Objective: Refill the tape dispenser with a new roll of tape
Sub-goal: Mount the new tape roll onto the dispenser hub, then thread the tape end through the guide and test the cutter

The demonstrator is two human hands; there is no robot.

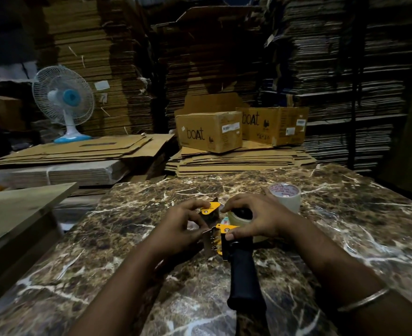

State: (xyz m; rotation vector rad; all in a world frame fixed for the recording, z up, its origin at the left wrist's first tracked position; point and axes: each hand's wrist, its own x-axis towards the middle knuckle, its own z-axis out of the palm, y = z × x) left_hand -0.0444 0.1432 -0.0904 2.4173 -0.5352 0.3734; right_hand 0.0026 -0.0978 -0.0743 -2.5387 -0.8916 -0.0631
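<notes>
A tape dispenser (220,241) with yellow plates, a toothed metal blade and a long black handle (243,275) lies on the marble table (132,238), handle pointing toward me. My left hand (183,229) grips its front end by the yellow flap. My right hand (258,219) rests over a clear tape roll (236,218) seated in the dispenser, thumb pressing the yellow side plate. A second clear tape roll (285,196) with a red-printed core stands just behind my right hand.
Two "boat" cardboard boxes (209,132) sit on flattened cardboard beyond the table's far edge. A white and blue fan (64,100) stands at the back left. High stacks of flat cartons fill the background. A grey board (18,209) lies left of the table.
</notes>
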